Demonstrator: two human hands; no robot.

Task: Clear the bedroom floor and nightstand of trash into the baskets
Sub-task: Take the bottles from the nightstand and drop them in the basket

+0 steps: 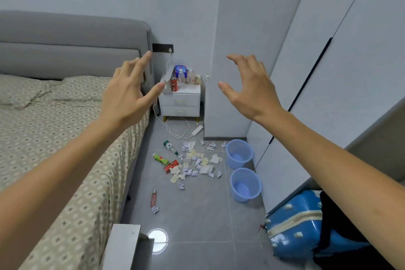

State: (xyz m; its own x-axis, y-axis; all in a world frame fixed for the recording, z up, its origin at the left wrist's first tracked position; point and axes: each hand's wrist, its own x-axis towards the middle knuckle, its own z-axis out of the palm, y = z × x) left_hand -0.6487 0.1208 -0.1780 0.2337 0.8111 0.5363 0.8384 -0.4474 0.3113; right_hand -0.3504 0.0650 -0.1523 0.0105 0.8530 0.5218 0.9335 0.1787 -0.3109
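My left hand (129, 92) and my right hand (248, 90) are raised in front of me, fingers spread, holding nothing. Far beyond them, crumpled paper scraps (198, 161) litter the grey floor with a green bottle (160, 158), a clear bottle (169, 147), a red can (171, 166) and a pink bottle (153, 198). Two empty blue baskets stand by the wardrobe: the far basket (238, 153) and the near basket (246, 183). The white nightstand (180, 103) carries a red can (174, 85), clear bottles (181, 75) and a blue packet (181, 69).
A bed (54, 129) with a patterned sheet fills the left. A white power strip (197, 130) and its cable lie below the nightstand. A blue suitcase (302, 223) with dark cloth lies at the right, by the wardrobe doors (328, 72). A white ledge (122, 245) sits at the bottom.
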